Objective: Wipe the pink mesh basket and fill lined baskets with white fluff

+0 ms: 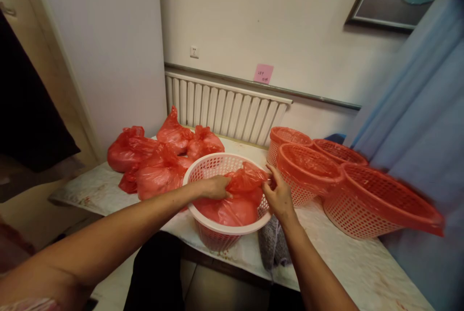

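A desk with a pale marbled cover (348, 258) spreads under a white round perforated plastic basket (232, 230), which stands near its front edge. A long blue fabric curtain (409, 122) hangs well to the basket's right, and a white ribbed metal radiator (224, 108) runs behind it. Four perforated plastic baskets lined with red film (358, 204) cluster to its right, the film turned over their rims, likely to hold it spread. Four full red plastic bags with gathered tops (157, 176) crowd to its left, probably grouped there out of the way. Inside the basket sits another bulging red translucent plastic bag (232, 209), the walls presumably propping the soft load. A grey textured cloth (270, 243) shows partly hidden just right of the basket. The left hand (217, 187), over the basket's left side, is closed on the bag's upper film; the right hand (279, 195), at its right rim, seems to pinch the film. Room either side of the basket is tight; above its rim is open air, and the desk's widest bare stretch lies to its right, toward the front.
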Demonstrator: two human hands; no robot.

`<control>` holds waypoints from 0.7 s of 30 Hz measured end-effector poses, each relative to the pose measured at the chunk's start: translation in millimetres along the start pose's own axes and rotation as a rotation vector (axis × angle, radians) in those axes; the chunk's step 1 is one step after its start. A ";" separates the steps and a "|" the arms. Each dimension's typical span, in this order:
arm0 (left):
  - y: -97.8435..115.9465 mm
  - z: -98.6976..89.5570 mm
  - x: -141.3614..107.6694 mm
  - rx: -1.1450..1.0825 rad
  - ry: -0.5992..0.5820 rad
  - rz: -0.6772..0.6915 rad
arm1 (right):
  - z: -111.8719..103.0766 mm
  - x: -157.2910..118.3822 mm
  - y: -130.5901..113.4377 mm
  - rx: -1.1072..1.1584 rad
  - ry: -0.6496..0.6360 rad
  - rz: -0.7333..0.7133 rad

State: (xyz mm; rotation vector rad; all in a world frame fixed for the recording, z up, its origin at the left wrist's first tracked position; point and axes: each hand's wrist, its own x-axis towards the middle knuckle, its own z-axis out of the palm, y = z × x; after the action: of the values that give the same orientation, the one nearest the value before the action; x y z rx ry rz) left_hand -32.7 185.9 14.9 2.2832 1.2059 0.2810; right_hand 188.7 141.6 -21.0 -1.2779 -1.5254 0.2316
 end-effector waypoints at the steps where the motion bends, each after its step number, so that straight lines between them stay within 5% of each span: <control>1: -0.3 -2.1 -1.8 0.031 -0.057 -0.015 | -1.2 4.2 -3.1 -0.019 -0.006 -0.031; 6: -3.4 -22.0 -9.1 -0.091 0.000 0.063 | -2.0 10.4 -24.3 -0.016 -0.191 -0.301; 8: -7.6 -31.1 -10.9 -0.276 0.090 0.050 | -3.0 5.5 -34.4 0.033 -0.301 -0.329; 11: -20.1 -42.9 -10.6 -0.542 0.211 -0.030 | -12.9 -5.4 -48.0 0.043 -0.305 -0.341; 17: -57.9 -61.8 -3.6 -0.769 0.525 -0.174 | -70.4 -35.7 -65.0 -0.070 -0.218 -0.458; 21: -75.0 -70.4 -1.0 -1.123 0.682 -0.219 | -99.6 -70.8 -75.7 -0.237 -0.323 -0.531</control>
State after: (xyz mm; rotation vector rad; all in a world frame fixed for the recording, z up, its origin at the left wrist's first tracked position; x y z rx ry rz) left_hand -115.2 244.8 32.6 1.0716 1.1227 1.3307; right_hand 212.5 9.6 30.6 -0.9954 -2.1618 -0.0969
